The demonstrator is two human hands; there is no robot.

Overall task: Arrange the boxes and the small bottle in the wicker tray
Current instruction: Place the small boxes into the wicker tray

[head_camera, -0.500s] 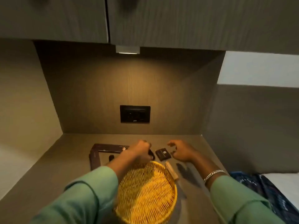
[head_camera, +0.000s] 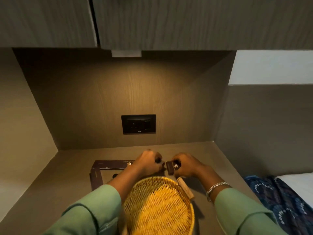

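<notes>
1. At the far left of the counter (head_camera: 50, 180), a long dark box (head_camera: 111, 164) is laid flat with its long axis running left to right. A second dark box (head_camera: 93, 181) is set at a right angle to it, running toward the viewer. Both are well clear of the wicker tray (head_camera: 159, 209).
2. A small dark round object (head_camera: 115, 175), possibly the bottle cap, is seen just beside the left forearm; its identity cannot be confirmed.
3. The left hand (head_camera: 149, 164) is curled closed over a small dark item (head_camera: 158, 160). What is pinched cannot be told.
4. The small dark box (head_camera: 171, 167) is gripped by the right hand (head_camera: 188, 165), with the fingers wrapped over its far edge and the thumb below. Its long axis is tilted roughly front to back.
5. The tray lies directly toward the viewer from both hands. Its far rim is just beneath the wrists, and its floor is seen bare.
6. A pale wooden stick-like piece (head_camera: 185, 188) is laid against the tray's right rim, below the right hand. It is judged the only obstruction on the path inward.
7. A bracelet (head_camera: 215, 188) is worn on the right wrist.
</notes>
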